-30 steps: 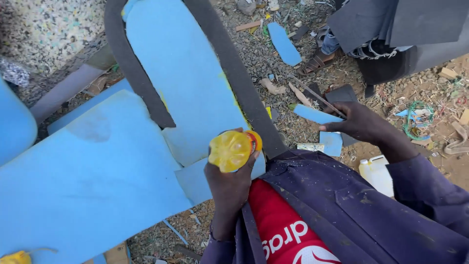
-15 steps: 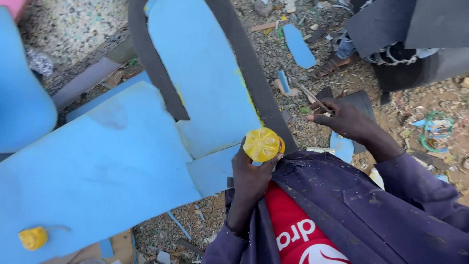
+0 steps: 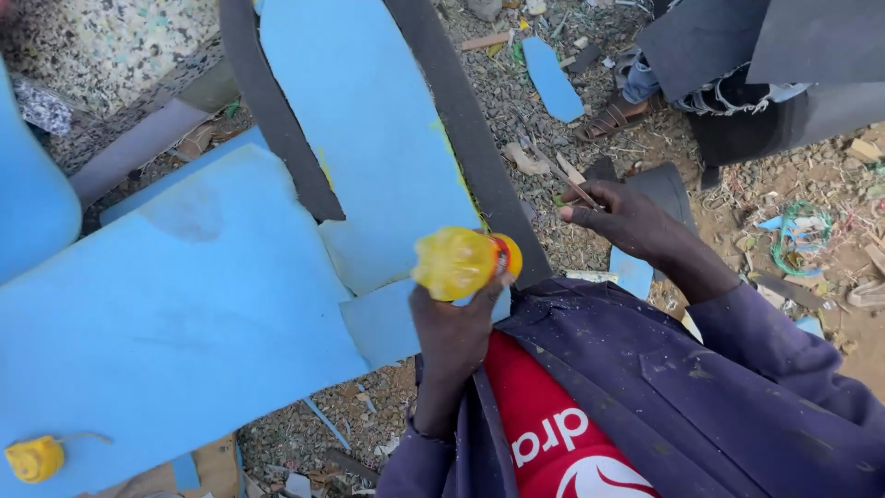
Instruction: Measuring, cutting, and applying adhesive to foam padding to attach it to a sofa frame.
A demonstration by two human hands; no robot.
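Left hand [image 3: 456, 337] grips yellow bottle [image 3: 461, 261] tilted over blue foam [image 3: 184, 304], risking spillage; right hand [image 3: 631, 221] pinches thin stick [image 3: 572, 187]

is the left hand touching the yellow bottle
Touching. The head view shows the left hand wrapped around the lower end of the yellow bottle, thumb and fingers pressed against it, holding it up above the blue foam sheet.

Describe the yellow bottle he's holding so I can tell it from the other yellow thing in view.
Start at the big blue foam sheets across the left. At their right edge, the left hand grips a yellow plastic bottle lying sideways. Unlike the small yellow bottle lying on the foam's bottom-left corner, it is held up and larger.
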